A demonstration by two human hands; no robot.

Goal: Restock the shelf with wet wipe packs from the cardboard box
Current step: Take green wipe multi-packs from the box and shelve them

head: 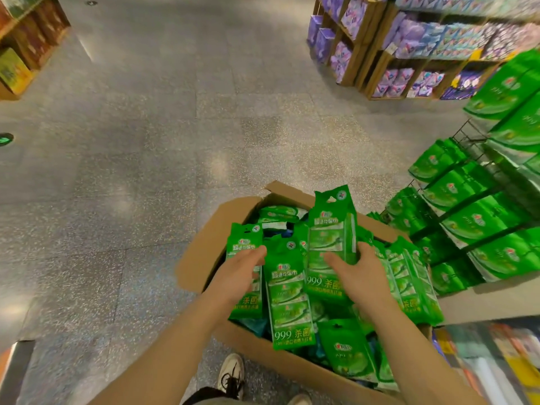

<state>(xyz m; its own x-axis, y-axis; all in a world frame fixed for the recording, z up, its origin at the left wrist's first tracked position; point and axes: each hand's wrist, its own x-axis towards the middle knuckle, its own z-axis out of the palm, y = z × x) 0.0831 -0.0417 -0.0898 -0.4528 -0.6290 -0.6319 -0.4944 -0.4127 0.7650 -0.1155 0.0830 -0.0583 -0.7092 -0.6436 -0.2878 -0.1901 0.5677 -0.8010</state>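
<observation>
- Green plastic wet wipe packs (pixel 292 290) fill the open brown cardboard box (pixel 204 244) on the speckled grey floor (pixel 146 141).
- Right hand (pixel 355 271): grip clamped on one raised pack (pixel 331 229).
- Left hand (pixel 238 271): fingers curled round another pack (pixel 244 244).
- Black wire shelf (pixel 473 206), right, holds matching packs.

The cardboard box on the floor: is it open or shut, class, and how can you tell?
Open. The cardboard box has its flaps folded outward, and green wet wipe packs fill it up to the rim.
</observation>
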